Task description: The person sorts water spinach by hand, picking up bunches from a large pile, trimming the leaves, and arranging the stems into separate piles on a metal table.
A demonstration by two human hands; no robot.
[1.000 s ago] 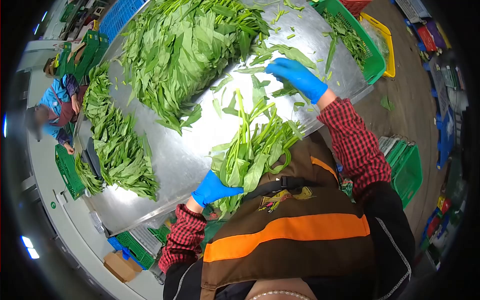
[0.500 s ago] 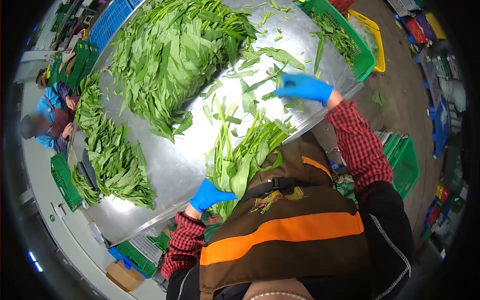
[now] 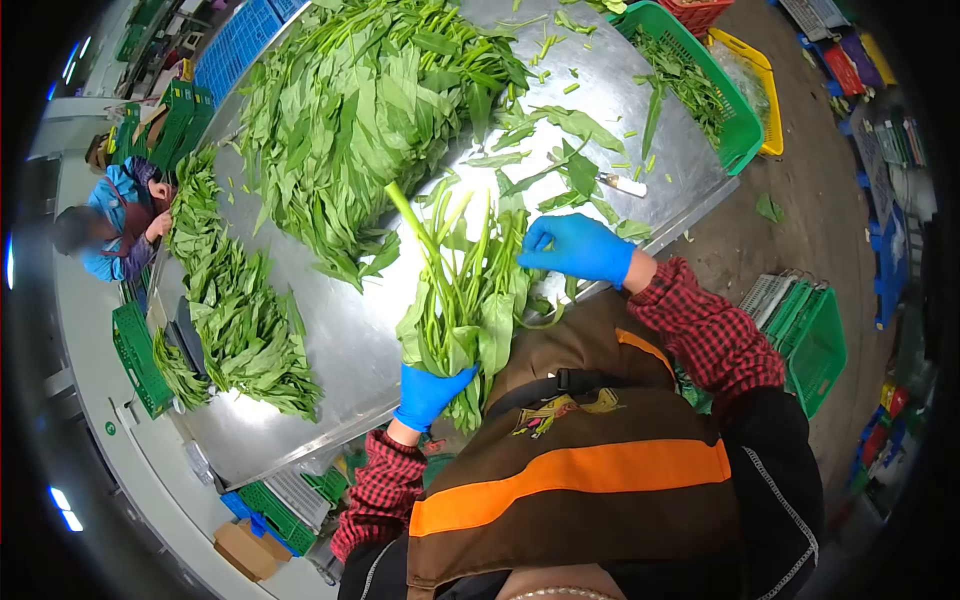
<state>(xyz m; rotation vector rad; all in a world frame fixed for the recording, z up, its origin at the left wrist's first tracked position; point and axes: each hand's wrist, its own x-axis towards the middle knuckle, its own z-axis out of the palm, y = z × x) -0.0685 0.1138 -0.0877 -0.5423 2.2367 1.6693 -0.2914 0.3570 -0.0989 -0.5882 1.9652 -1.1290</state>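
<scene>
A bunch of water spinach (image 3: 465, 290) stands tilted over the table edge against my apron, stems pointing away from me. My left hand (image 3: 432, 395), in a blue glove, is closed around its leafy lower part. On the bunch's right side is my gloved right hand (image 3: 577, 248), its fingers curled together by the outer leaves; what they pinch, if anything, is hidden. A small knife with a pale handle (image 3: 624, 185) lies on the metal table (image 3: 350, 345) beyond my right hand. Loose leaves (image 3: 575, 125) and cut stem pieces are scattered near it.
A large heap of water spinach (image 3: 350, 130) covers the table's far middle, and a long row of greens (image 3: 235, 300) runs along the left. A co-worker (image 3: 115, 220) stands at the left end. Green crate (image 3: 745, 140) and yellow crate (image 3: 768, 90) are at the far right.
My right hand has moved left and toward me, to the bunch, uncovering the knife on the table. The bunch in my left hand has turned more upright, stems away from me.
</scene>
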